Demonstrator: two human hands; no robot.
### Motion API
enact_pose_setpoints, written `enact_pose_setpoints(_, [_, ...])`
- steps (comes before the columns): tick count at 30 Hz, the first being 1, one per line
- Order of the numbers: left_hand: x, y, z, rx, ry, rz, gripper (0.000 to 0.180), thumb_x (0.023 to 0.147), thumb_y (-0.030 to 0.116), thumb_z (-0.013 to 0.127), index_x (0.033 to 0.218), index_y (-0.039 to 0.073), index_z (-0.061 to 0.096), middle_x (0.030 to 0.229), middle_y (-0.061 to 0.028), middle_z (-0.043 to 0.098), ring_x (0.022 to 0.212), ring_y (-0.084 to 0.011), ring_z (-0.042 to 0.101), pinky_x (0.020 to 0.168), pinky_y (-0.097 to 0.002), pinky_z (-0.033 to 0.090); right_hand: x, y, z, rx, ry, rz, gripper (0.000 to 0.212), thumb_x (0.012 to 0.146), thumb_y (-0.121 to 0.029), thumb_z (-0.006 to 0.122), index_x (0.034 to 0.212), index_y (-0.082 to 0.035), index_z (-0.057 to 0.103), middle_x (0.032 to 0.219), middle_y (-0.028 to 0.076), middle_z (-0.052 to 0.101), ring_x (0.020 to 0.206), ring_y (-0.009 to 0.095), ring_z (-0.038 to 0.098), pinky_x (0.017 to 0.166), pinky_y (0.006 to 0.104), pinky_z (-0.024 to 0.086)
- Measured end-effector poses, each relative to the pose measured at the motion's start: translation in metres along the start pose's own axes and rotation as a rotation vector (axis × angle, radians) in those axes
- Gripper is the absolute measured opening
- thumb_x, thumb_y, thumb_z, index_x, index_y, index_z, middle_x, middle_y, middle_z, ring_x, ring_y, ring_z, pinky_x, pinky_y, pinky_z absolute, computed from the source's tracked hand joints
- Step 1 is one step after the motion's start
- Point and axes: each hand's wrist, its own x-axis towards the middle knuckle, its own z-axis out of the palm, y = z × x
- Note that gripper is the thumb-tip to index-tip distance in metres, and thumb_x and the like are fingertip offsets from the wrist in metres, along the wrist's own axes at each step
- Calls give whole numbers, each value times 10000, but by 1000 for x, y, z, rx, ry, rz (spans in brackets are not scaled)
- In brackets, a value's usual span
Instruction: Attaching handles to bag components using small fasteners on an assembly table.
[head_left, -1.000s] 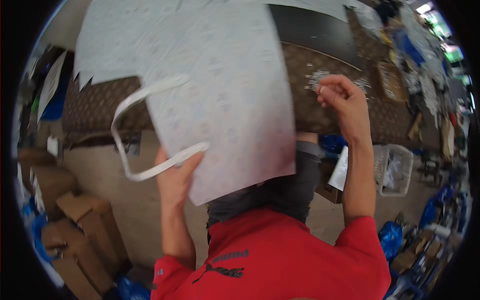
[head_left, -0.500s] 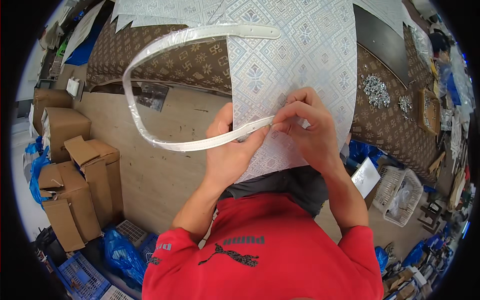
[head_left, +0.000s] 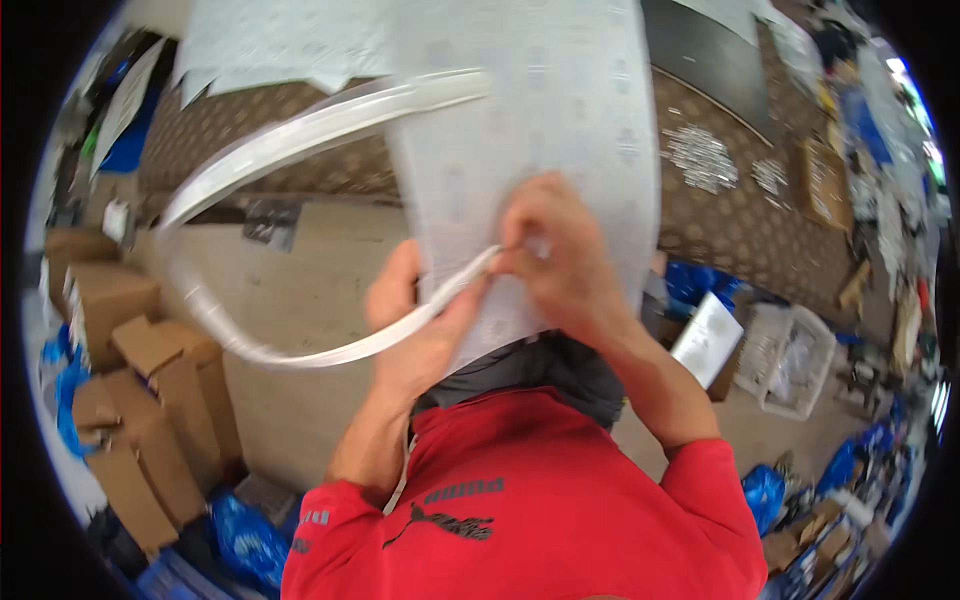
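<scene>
One strap, one sheet under the hands, two heaps of metal bits and one white basket off right! Gripping the strap near its lower end with the left hand, pinching at that end with the blurred right hand, fingers bent, over the sheet. Looping wide left across the table's near edge, with floor showing between left hand and boxes.
</scene>
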Motion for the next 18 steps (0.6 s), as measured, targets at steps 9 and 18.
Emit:
enact_pose_setpoints(9, [10, -34, -16, -472, 14, -365, 505, 812, 33, 844, 1255, -46, 615, 1131, -116, 728, 988, -170, 689, 884, -309, 553, 2, 25, -162, -573, 403, 265, 206, 920, -110, 740, 1108, -30, 709, 1008, 50, 707, 911, 135, 638, 843, 271, 504])
enact_pose_setpoints(18, [9, -23, -13, -570, -63, -416, 494, 842, 14, 817, 1285, -43, 606, 1142, -106, 724, 996, -154, 690, 905, -297, 546, -9, 86, -202, -591, 334, 360, 199, 978, -125, 716, 1143, -14, 724, 973, 15, 694, 904, 105, 609, 853, 246, 480])
